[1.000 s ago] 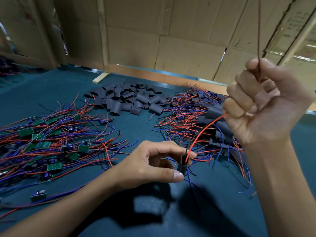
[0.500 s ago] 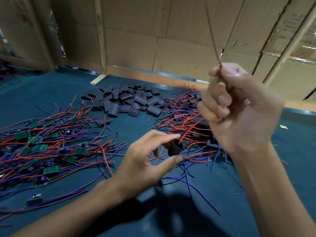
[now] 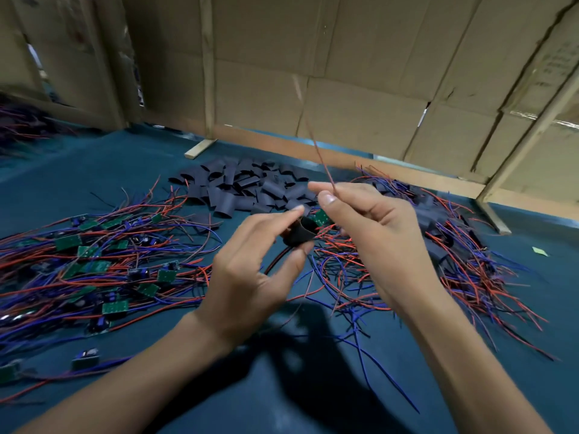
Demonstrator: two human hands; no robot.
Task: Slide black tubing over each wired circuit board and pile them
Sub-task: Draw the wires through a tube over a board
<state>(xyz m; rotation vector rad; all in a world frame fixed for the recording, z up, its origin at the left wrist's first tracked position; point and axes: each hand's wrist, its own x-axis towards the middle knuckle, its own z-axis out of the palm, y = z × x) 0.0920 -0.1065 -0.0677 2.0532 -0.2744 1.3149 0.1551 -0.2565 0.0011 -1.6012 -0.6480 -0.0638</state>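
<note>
Centrally, the left hand [image 3: 250, 277] pinches a short black tube [image 3: 299, 234] between thumb and forefinger, its open mouth turned toward 1 o'clock. Just at the tube's 2 o'clock, the right hand [image 3: 372, 227] pinches a bundle of wires [image 3: 316, 145] between thumb and forefinger, and the wires rise blurred toward 12 o'clock. A green circuit board [image 3: 321, 217] shows just beyond the tube's mouth, tucked under the right hand; whether it has entered the tube cannot be told. A dark lead hangs from the tube's lower end toward 7 o'clock. On the teal desk [image 3: 297, 396], a heap of loose black tubing pieces [image 3: 247, 189] lies at 12 o'clock of the hands. At 9 o'clock spreads a mass of bare boards with red and blue wires [image 3: 94, 261]. At 3 o'clock sits the pile of sleeved boards [image 3: 445, 233], wires trailing toward 5 o'clock. Cardboard walls [image 3: 360, 89] back the desk
</note>
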